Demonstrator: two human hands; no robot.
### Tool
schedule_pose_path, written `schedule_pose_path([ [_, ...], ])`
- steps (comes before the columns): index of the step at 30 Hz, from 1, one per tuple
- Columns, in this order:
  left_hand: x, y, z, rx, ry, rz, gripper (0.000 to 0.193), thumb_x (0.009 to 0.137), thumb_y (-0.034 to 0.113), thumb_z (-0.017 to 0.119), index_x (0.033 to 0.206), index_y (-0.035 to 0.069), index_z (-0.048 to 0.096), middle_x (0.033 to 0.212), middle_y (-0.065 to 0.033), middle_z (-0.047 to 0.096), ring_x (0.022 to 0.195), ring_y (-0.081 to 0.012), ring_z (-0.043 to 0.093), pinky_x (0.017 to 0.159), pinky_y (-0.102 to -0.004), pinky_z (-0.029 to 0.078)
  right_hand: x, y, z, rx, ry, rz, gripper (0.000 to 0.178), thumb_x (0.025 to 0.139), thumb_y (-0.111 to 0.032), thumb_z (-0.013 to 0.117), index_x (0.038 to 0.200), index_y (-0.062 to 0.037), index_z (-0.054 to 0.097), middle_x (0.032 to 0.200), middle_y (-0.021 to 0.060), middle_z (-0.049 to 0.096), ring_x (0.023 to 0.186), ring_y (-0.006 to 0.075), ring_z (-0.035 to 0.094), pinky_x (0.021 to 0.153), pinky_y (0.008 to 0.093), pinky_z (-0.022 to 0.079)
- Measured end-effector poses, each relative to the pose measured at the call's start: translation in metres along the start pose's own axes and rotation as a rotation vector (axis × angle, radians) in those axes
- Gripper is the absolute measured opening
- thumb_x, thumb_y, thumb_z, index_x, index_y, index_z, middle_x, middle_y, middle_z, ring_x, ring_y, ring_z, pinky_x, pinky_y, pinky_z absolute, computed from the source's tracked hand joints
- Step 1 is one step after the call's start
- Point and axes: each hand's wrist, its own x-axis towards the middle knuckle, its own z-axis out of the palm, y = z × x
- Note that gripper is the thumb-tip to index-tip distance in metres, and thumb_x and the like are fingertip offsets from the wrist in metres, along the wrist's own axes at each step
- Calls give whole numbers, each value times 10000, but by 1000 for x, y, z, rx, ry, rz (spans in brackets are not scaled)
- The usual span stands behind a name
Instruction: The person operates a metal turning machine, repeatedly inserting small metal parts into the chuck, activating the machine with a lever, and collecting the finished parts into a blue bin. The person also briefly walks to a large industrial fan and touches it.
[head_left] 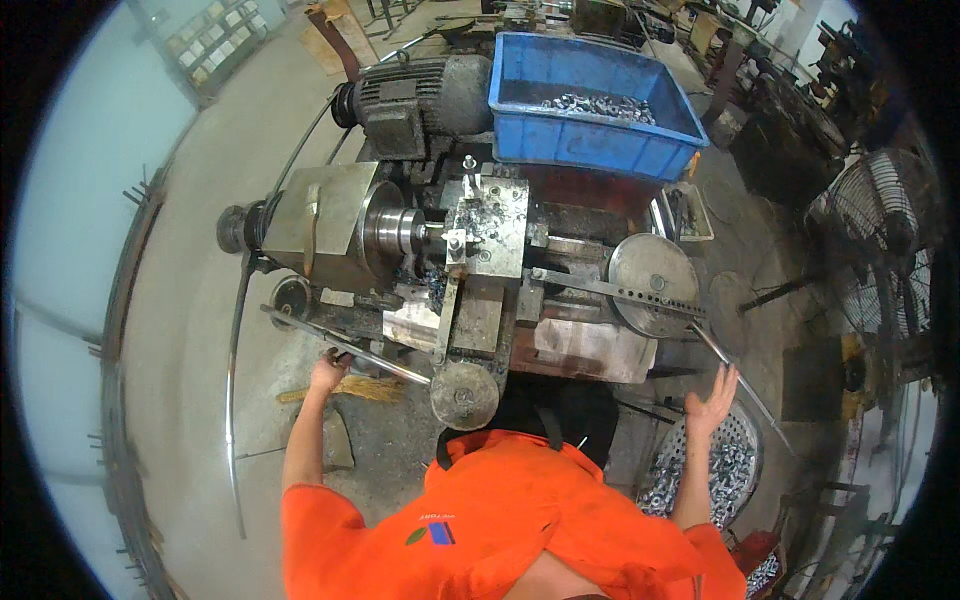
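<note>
I count two metal levers at one lathe (487, 240). The left lever (390, 365) runs to the smaller disc (464, 395), near my left grip (328, 372), whose hold I cannot tell. The right lever (708, 341), below the larger disc (640, 268), meets the extended fingers of my unclenched right grip (712, 402). One blue bin (590, 142) stands behind.

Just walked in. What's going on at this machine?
A person in an orange shirt is at a lathe-like machine. The right hand is open, fingers at the right lever. The left hand is by the left lever; its grip is unclear. Small metal parts lie in a blue bin.
</note>
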Motion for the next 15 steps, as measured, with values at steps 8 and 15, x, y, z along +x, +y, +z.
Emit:
schedule_pose_path([
  [8, 7, 7, 97, 407, 294, -114, 368, 756, 424, 544, 802, 62, 594, 811, -164, 617, 728, -346, 600, 659, -428, 481, -34, -47, -5, 506, -399, 174, 346, 562, -56, 537, 892, 24, 607, 928, 160, 610, 819, 265, 608, 747, 307, 473],
  [15, 11, 16, 25, 624, -290, 154, 490, 770, 478, 512, 1020, 57, 525, 932, -206, 597, 854, -356, 581, 737, -429, 470, 16, -87, -22, 569, -458, 27, 323, 553, -53, 526, 859, 7, 611, 787, 146, 608, 713, 266, 599, 673, 303, 467],
])
